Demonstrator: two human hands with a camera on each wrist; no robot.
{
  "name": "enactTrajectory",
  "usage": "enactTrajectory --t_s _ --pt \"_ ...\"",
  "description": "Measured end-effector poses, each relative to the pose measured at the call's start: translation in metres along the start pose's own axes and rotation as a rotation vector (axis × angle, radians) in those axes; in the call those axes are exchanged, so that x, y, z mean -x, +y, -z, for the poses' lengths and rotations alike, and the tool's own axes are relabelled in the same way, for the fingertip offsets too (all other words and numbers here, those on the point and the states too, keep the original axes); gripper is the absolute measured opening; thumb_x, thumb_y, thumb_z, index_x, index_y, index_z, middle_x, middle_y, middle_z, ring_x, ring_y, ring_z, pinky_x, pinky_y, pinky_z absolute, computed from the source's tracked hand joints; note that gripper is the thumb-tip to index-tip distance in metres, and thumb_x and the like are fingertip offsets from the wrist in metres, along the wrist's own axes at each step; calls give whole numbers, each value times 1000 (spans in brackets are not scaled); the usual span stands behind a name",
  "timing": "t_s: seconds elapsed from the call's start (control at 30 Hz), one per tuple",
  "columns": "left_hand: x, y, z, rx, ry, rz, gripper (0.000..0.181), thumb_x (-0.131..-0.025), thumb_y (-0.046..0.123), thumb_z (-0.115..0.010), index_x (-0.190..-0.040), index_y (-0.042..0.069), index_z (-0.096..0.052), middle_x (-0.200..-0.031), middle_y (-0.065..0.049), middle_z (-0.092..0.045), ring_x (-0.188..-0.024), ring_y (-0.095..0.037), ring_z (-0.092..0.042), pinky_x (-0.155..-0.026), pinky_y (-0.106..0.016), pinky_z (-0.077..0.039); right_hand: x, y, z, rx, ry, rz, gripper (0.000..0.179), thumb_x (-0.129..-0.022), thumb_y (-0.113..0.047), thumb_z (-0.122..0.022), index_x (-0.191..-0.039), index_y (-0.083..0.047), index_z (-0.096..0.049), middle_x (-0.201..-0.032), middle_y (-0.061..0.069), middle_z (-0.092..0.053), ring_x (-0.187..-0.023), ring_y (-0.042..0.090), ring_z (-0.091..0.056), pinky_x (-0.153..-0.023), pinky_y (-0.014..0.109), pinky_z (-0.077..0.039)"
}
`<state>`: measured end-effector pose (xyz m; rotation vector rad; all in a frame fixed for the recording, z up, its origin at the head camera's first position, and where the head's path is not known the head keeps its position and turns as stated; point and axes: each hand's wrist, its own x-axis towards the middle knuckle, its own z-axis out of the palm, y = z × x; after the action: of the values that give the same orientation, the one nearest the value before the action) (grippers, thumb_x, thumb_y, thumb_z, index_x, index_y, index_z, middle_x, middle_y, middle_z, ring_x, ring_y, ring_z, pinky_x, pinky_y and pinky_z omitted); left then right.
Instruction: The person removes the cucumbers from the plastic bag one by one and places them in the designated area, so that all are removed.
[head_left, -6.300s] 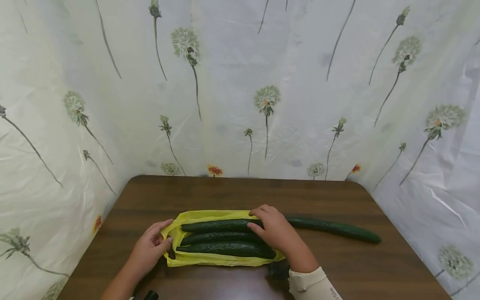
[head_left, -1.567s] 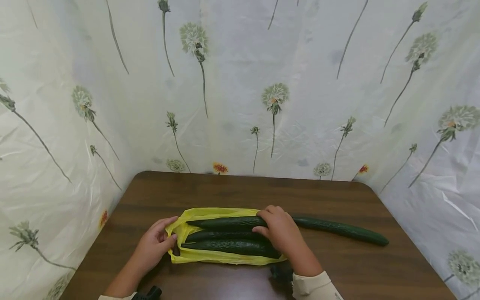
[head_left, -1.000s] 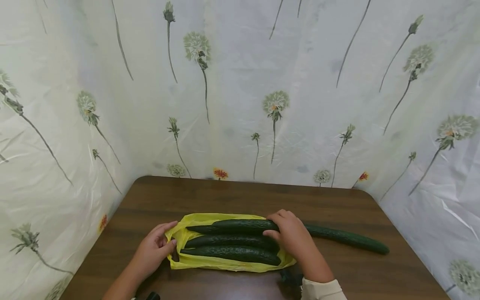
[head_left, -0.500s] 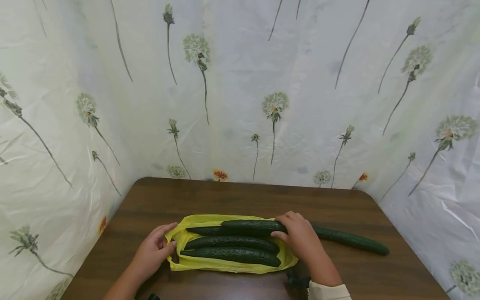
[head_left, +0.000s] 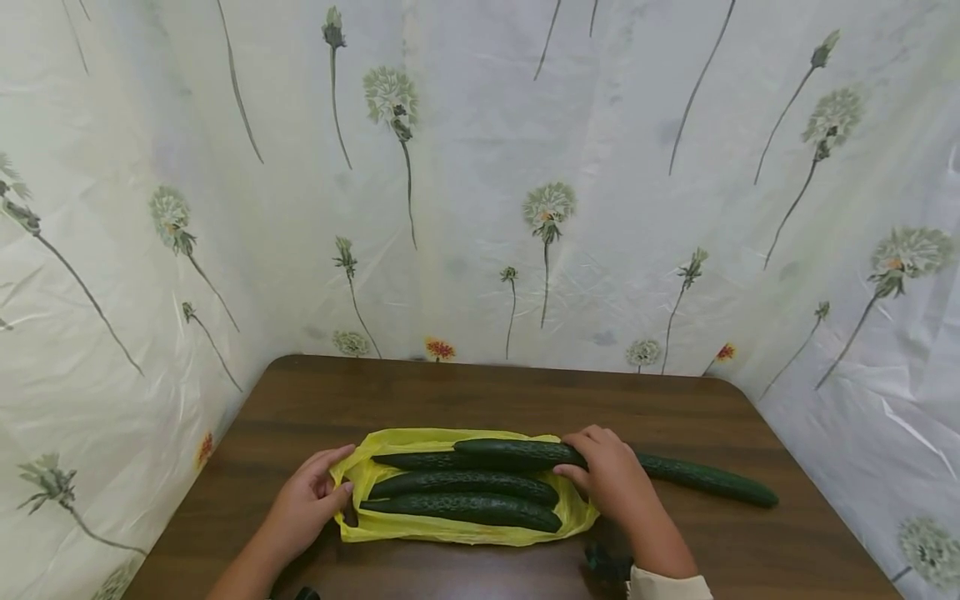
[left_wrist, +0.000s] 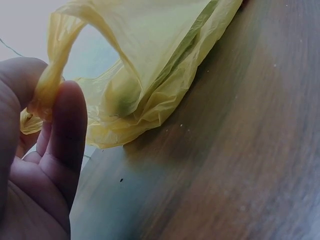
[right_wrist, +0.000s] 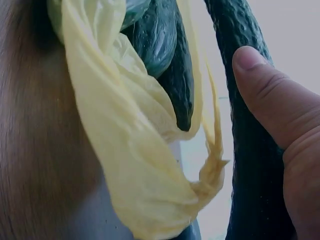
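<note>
Brown wood table [head_left: 420, 396]: streaky grain, rounded far corners, pale sheen in front.
Floral sheeting [head_left: 465, 208]: whitish, creased, dandelion-printed — lining the back and both sides.
Yellow bag [head_left: 465, 536]: open on the table, cucumbers [head_left: 465, 510] inside.
Left hand [head_left: 303, 496]: pinching the bag's left end.
Right hand [head_left: 611, 471]: gripping another cucumber [head_left: 510, 451] — partly over the bag.
Cucumber end [head_left: 712, 479]: showing right of that hand.

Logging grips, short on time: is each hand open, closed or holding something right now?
Left hand: closed, pinching the yellow bag by its handle.
Right hand: closed, gripping a dark green cucumber.
</note>
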<state>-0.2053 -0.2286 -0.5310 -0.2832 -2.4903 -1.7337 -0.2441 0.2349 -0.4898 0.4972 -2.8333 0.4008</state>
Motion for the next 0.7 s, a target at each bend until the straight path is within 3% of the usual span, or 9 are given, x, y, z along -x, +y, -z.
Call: enactTrajectory --t_s 0.7 --pt "-1 0 2 -23 -2 -1 49 -96 7 -75 -144 10 -62 -127 -11 -58 -62 -7 -46 -53 -23 -45 16 29 -1 12 12 -64 43 -91 -41 -81 -126 -18 -73 -117 3 -67 -108 29 -62 -87 57 -50"
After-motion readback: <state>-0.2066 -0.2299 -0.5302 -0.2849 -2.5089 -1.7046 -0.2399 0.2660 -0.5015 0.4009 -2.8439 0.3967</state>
